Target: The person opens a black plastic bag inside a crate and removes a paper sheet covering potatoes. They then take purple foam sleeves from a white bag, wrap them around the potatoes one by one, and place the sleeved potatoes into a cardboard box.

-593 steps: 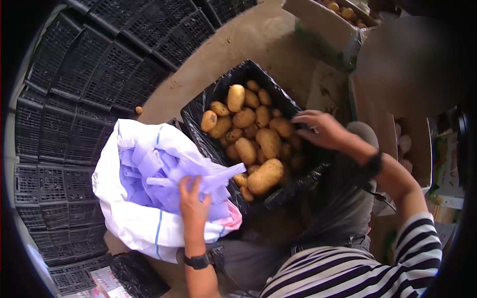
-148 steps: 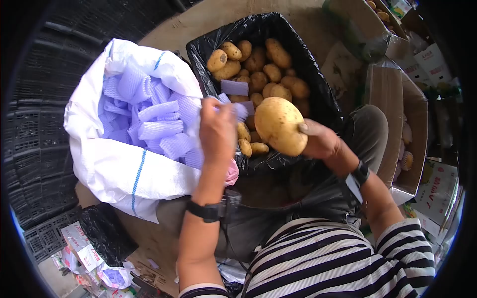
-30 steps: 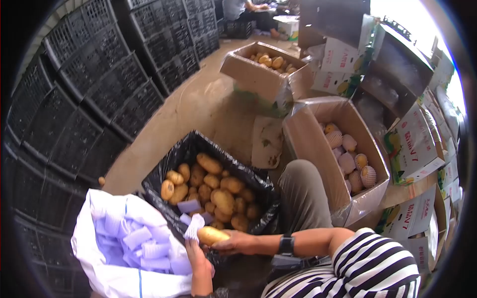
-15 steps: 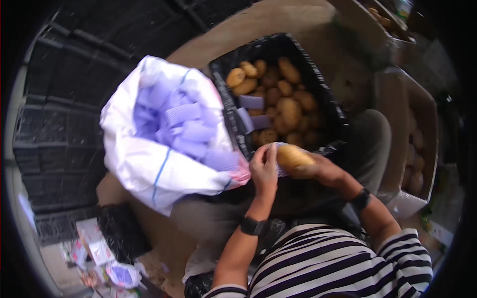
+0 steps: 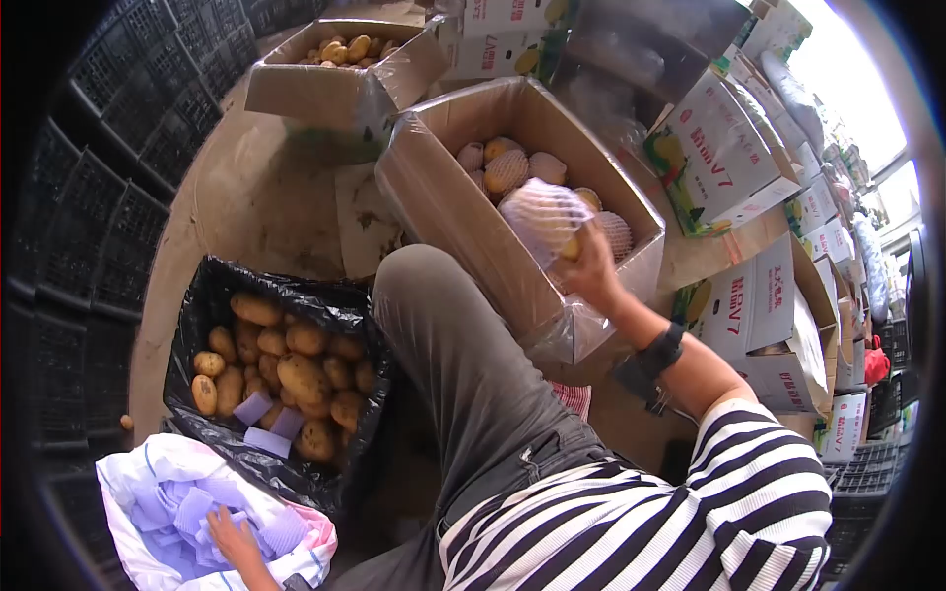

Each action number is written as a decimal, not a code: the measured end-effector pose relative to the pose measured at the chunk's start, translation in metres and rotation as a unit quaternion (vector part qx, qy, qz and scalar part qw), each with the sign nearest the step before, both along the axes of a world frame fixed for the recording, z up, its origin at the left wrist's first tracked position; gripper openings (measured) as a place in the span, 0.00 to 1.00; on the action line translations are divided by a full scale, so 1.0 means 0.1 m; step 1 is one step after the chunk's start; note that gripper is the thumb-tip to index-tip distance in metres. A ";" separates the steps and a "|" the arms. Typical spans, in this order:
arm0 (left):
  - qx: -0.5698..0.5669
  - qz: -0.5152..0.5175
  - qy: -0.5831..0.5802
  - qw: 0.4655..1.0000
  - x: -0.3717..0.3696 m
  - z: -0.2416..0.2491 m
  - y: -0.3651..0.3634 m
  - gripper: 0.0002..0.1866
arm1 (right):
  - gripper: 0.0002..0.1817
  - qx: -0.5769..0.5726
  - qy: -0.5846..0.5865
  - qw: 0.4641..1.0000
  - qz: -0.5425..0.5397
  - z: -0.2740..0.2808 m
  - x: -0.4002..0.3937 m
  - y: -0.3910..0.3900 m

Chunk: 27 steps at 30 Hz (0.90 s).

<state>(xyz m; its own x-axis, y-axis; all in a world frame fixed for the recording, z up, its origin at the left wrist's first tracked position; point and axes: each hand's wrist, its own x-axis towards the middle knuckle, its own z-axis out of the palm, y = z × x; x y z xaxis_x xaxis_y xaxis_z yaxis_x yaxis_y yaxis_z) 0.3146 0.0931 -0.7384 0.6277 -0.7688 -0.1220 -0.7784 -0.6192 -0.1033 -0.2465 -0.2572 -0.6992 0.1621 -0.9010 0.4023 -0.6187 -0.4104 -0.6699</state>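
Observation:
My right hand [image 5: 594, 264] grips a potato [image 5: 545, 219] wrapped in a white foam net sleeve. It is over the plastic-lined cardboard box [image 5: 443, 202], where several other potatoes in foam nets [image 5: 507, 171] lie. My left hand [image 5: 235, 540] reaches into a white sack [image 5: 123, 492], its fingers apart on a heap of purple foam net sleeves [image 5: 177, 517]. Next to the sack, a crate lined with black plastic [image 5: 192, 325] holds bare potatoes [image 5: 304, 379]. A few loose foam sleeves [image 5: 268, 440] rest on top of them.
Another open carton of potatoes [image 5: 347, 51] stands at the back. Printed cartons [image 5: 714, 148] line the right side, with one more [image 5: 764, 320] nearer me. Black plastic crates [image 5: 128, 128] are stacked on the left. My bent knee [image 5: 424, 286] is between crate and box.
The view has swung to the right. Both hands were together at a potato beside the crate; now my right hand has it over the box, and my left has moved into the sack.

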 end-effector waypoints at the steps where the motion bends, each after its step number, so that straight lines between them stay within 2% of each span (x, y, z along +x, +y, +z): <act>1: 0.006 0.004 -0.001 1.000 -0.06 0.03 -0.02 0.27 | 0.32 0.005 0.067 0.997 -0.038 -0.06 -0.19 -0.03; 3: -0.071 0.018 -0.048 0.996 -0.22 0.17 -0.15 0.23 | 0.28 0.000 0.226 0.972 0.061 -0.44 -0.56 -0.14; 4: -0.124 0.003 -0.052 0.991 -0.15 0.08 -0.14 0.23 | 0.21 0.155 0.322 0.925 0.133 -0.53 -0.68 -0.19; 5: -0.168 -0.007 -0.065 0.984 -0.17 0.15 -0.21 0.22 | 0.16 0.300 0.407 0.836 0.213 -0.68 -0.80 -0.26; 6: -0.197 0.014 -0.064 0.978 -0.23 0.17 -0.21 0.23 | 0.10 0.238 0.518 0.734 0.369 -1.12 -1.12 -0.54; 7: -0.251 -0.011 -0.082 0.964 -0.38 0.25 -0.28 0.24 | 0.09 0.207 0.573 0.711 0.351 -0.72 -0.79 -0.55; 8: -0.277 0.011 -0.051 0.960 -0.56 0.40 -0.40 0.23 | 0.08 0.232 0.466 0.836 0.175 -0.39 -0.44 -0.45; 9: -0.307 0.006 -0.049 0.951 -0.65 0.44 -0.46 0.21 | 0.09 0.057 0.440 0.892 0.088 -0.36 -0.23 -0.48; 11: -0.349 0.051 0.009 0.936 -0.76 0.47 -0.54 0.20 | 0.09 0.040 0.173 0.973 0.145 0.16 0.61 -0.33; 13: -0.400 0.080 0.059 0.911 -0.83 0.46 -0.61 0.19 | 0.09 -0.010 0.108 0.952 0.285 0.30 1.42 -0.04; 15: -0.437 0.091 0.139 0.884 -0.87 0.44 -0.65 0.16 | 0.11 0.177 0.112 0.898 0.386 0.11 2.25 0.37; 16: -0.437 0.055 0.124 0.889 -0.87 0.47 -0.67 0.15 | 0.17 0.270 0.089 0.838 0.465 -0.12 2.62 0.57; 17: -0.436 0.022 0.108 0.893 -0.88 0.51 -0.67 0.15 | 0.21 0.111 0.144 0.796 0.577 -0.58 2.93 0.69; 18: -0.448 0.022 0.116 0.886 -0.90 0.54 -0.66 0.14 | 0.25 0.115 0.203 0.753 0.615 -0.88 3.24 0.91; 19: -0.461 0.019 0.123 0.879 -0.90 0.55 -0.65 0.13 | 0.24 -0.025 0.243 0.706 0.665 -1.37 3.53 1.04; 20: -0.455 0.024 0.123 0.882 -0.88 0.54 -0.62 0.13 | 0.25 -0.137 0.301 0.662 0.672 -1.73 3.71 1.14; 21: -0.448 0.034 0.141 0.882 -0.86 0.54 -0.59 0.13 | 0.25 -0.139 0.302 0.658 0.676 -2.00 3.85 1.25; 23: -0.440 0.055 0.159 0.882 -0.81 0.52 -0.51 0.14 | 0.20 -0.015 0.375 0.673 0.637 -2.47 4.08 1.34; 24: -0.446 0.055 0.156 0.880 -0.80 0.53 -0.47 0.14 | 0.22 -0.107 0.425 0.642 0.629 -2.52 4.19 1.35; 25: -0.436 0.076 0.173 0.880 -0.81 0.56 -0.44 0.13 | 0.22 -0.114 0.426 0.641 0.628 -2.55 4.19 1.28; 27: -0.429 0.093 0.181 0.880 -0.78 0.57 -0.46 0.12 | 0.26 -0.007 0.432 0.602 0.671 -1.78 4.19 1.18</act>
